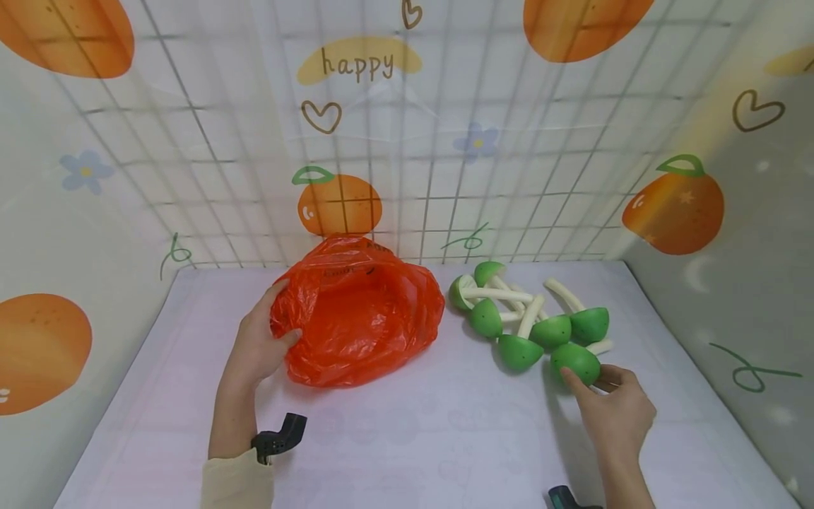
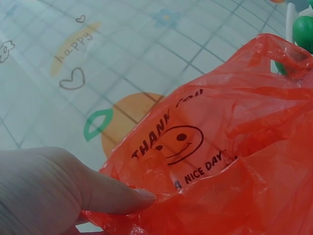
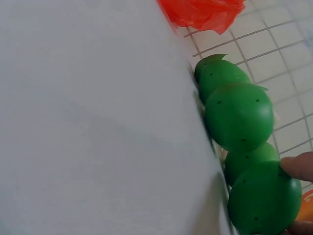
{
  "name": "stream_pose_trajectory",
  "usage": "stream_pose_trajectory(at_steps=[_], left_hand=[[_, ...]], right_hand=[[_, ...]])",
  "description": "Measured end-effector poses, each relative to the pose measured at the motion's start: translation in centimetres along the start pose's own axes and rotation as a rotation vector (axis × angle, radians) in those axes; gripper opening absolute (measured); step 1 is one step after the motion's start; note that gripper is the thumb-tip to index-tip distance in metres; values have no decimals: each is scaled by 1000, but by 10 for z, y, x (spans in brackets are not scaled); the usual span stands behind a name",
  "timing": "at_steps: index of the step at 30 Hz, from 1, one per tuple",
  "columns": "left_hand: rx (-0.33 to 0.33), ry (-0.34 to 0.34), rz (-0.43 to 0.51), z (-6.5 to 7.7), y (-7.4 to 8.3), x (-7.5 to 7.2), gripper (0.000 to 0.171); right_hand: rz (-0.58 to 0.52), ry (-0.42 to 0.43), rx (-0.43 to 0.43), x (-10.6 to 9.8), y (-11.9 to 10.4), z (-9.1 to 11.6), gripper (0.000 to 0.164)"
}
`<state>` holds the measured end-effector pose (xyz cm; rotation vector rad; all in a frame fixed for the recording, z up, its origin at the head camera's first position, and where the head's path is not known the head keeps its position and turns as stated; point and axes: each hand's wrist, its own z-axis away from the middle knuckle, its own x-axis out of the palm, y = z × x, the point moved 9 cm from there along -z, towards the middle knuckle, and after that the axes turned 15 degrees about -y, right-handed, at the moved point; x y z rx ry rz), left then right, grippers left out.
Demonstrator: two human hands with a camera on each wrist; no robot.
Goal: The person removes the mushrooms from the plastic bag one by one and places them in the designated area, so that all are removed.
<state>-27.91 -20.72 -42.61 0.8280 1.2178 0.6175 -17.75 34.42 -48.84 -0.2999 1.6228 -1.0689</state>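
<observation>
My left hand [image 1: 263, 343] grips the left rim of a red plastic bag [image 1: 362, 318], thumb over the edge. The bag's mouth gapes toward me, and in the left wrist view its film [image 2: 274, 171] bears a printed smiley face. At the right, my right hand [image 1: 613, 406] pinches the green dome cap of a mushroom-shaped piece [image 1: 575, 363], with thumb at the front and fingers behind. Its white stem points away to the right. In the right wrist view the thumb and fingertips lie on this cap [image 3: 264, 198].
Several more green-capped pieces with white stems [image 1: 518, 352] lie heaped on the white tabletop [image 1: 407, 438], right of the bag. A printed curtain [image 1: 407, 141] over a wire grid stands behind the table, with more printed cloth at both sides.
</observation>
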Motion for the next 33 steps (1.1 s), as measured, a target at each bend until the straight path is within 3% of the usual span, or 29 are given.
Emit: stream_pose_trajectory(at_steps=[10, 18, 24, 28, 33], left_hand=[[-8, 12, 16, 0, 0, -1, 86], [23, 30, 39, -2, 1, -2, 84], [34, 47, 61, -2, 3, -3, 80], [59, 79, 75, -1, 7, -4, 73], [142, 135, 91, 1, 19, -7, 63]], right_hand=[[-6, 25, -16, 4, 1, -1, 73], [-76, 68, -51, -4, -15, 6, 71], [-103, 109, -169, -4, -36, 3, 60], [-106, 46, -271, 3, -61, 3, 54], [-133, -113, -331, 17, -94, 4, 49]])
